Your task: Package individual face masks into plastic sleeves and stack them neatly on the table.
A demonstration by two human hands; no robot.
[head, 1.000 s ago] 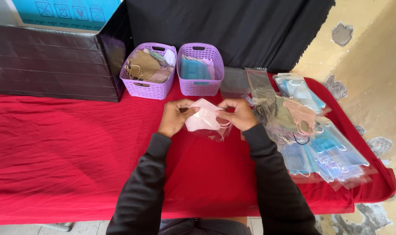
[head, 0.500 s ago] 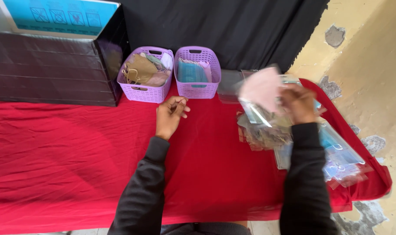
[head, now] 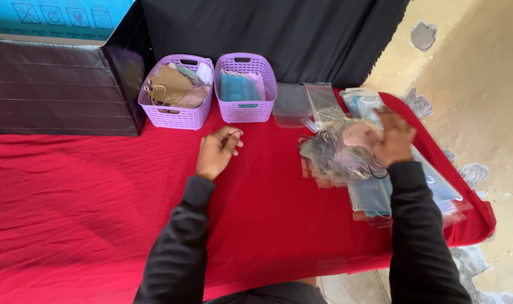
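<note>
From the camera on the person's head, looking down, both dark-sleeved arms are reaching out over a tabletop that is wearing a wrinkled red cloth. The left hand is resting on the cloth near the middle, its fingers loosely curled inward and holding nothing that I can make out. The right hand is lying on top of a heap of bagged face masks at the right side of the tabletop, fingers bent down into the pile; it is blurred, so I cannot tell whether it is pinching one packet or only pressing on them. Just beside its fingertips a pale pink mask is sitting on top of the heap, touching or nearly touching the hand. The heap is spreading toward the right edge, with light blue masks in clear sleeves lying under the right forearm. A few empty clear plastic bags are lying flat between the heap and the baskets. Two lilac plastic baskets are standing side by side at the back: the left basket is holding tan and beige masks, the right basket teal and pink ones. A large dark box is sitting at the back left, touching the left basket, and a black curtain is hanging behind everything.
</note>
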